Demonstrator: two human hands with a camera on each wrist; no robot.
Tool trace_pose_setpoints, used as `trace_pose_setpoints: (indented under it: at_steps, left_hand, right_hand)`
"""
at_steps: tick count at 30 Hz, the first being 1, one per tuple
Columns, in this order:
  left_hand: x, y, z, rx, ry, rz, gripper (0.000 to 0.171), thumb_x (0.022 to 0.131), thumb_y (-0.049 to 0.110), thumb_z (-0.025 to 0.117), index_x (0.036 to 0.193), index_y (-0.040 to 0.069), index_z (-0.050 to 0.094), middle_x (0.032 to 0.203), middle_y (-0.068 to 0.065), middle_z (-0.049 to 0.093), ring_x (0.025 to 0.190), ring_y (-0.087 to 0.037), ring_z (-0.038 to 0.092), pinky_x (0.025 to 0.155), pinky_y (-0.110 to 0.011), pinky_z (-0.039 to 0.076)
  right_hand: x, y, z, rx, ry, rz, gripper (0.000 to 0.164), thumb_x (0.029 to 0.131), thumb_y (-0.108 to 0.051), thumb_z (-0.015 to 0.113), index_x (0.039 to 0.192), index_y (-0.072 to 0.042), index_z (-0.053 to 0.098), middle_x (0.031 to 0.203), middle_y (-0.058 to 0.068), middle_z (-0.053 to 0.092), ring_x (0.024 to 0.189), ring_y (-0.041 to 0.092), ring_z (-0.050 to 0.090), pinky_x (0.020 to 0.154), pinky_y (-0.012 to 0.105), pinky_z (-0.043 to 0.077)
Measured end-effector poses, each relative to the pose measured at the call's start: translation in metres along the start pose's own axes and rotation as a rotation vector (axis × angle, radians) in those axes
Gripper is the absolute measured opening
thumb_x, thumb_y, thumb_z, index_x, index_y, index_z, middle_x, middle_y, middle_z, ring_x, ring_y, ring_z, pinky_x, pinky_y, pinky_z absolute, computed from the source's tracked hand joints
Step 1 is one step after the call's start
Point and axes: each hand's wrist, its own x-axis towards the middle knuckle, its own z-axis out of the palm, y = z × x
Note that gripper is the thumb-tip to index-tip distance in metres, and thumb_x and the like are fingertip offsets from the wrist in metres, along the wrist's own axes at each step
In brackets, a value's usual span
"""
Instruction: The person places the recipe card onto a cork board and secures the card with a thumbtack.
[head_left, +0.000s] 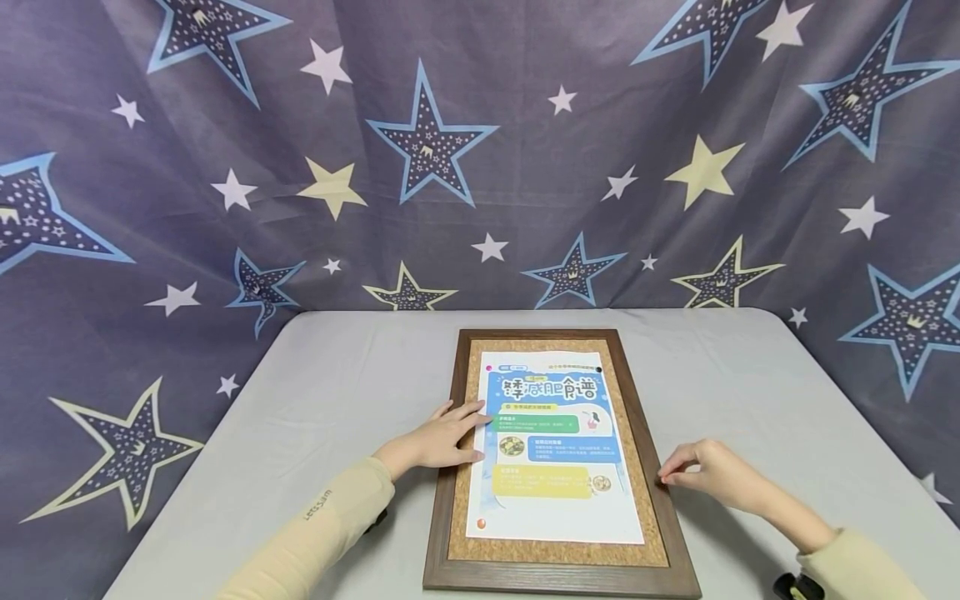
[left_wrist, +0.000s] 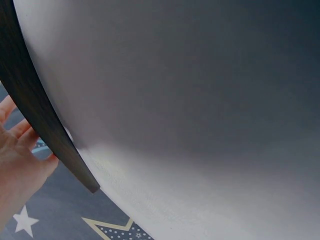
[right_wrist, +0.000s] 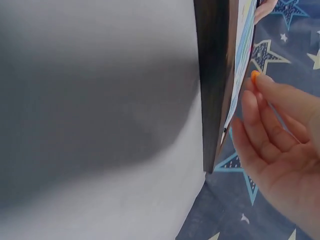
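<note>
A wood-framed corkboard (head_left: 555, 552) lies on the table, bearing a printed sheet of paper (head_left: 558, 517) with blue, green and yellow panels. Round pins sit at three of the sheet's corners: a pink pin (head_left: 489, 367) top left, a black pin (head_left: 598, 369) top right and an orange pin (head_left: 481, 524) bottom left. My left hand (head_left: 442, 437) reaches over the frame's left side, its spread fingers resting on the sheet's left edge. Beside the frame's right side, my right hand (head_left: 712, 475) pinches a small orange push pin (right_wrist: 255, 76) between thumb and forefinger.
The corkboard lies on a grey cloth-covered table (head_left: 322, 375), its lower edge close to the near side. Behind and along both sides hangs a dark curtain (head_left: 465, 250) printed with stars. A black device (head_left: 798, 587) is on the right wrist.
</note>
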Motion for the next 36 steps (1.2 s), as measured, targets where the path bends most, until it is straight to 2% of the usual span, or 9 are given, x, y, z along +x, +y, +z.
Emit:
trace_pose_setpoints:
  at_steps: [10,18,24,36]
  left_hand:
    - [0.0,0.0,0.0,0.002,-0.001,0.007,0.06,0.086,0.046,0.048,0.137,0.018,0.034,0.146,-0.007,0.017,0.133,-0.022,0.017,0.107,-0.047,0.004]
    - [0.0,0.001,-0.001,-0.009,0.0,0.006,0.06,0.086,0.045,0.049,0.136,0.017,0.035,0.146,-0.008,0.019,0.133,-0.022,0.017,0.107,-0.046,0.005]
    - [-0.001,0.002,-0.002,-0.005,-0.001,0.008,0.06,0.086,0.045,0.049,0.137,0.017,0.035,0.146,-0.008,0.018,0.133,-0.022,0.017,0.107,-0.047,0.005]
    - [0.001,0.0,-0.001,0.01,0.0,0.006,0.06,0.086,0.046,0.048,0.137,0.018,0.034,0.146,-0.007,0.017,0.133,-0.022,0.016,0.107,-0.047,0.005]
  right_hand:
    - [0.005,-0.013,0.011,0.099,-0.073,0.035,0.005,0.078,-0.006,0.064,0.077,-0.006,0.069,0.074,-0.004,0.066,0.072,0.001,0.057,0.063,0.023,0.05]
    - [0.007,-0.017,0.019,0.183,-0.132,0.078,0.006,0.078,-0.009,0.065,0.078,-0.004,0.069,0.076,0.001,0.067,0.068,0.002,0.058,0.059,0.022,0.05]
    - [0.007,-0.019,0.024,0.219,-0.174,0.061,0.007,0.078,-0.009,0.064,0.078,-0.004,0.068,0.076,0.002,0.067,0.07,0.004,0.059,0.063,0.023,0.05]
    - [0.006,-0.023,0.027,0.347,-0.243,0.041,0.008,0.079,-0.007,0.062,0.078,-0.002,0.068,0.075,0.003,0.067,0.066,0.008,0.062,0.059,0.023,0.051]
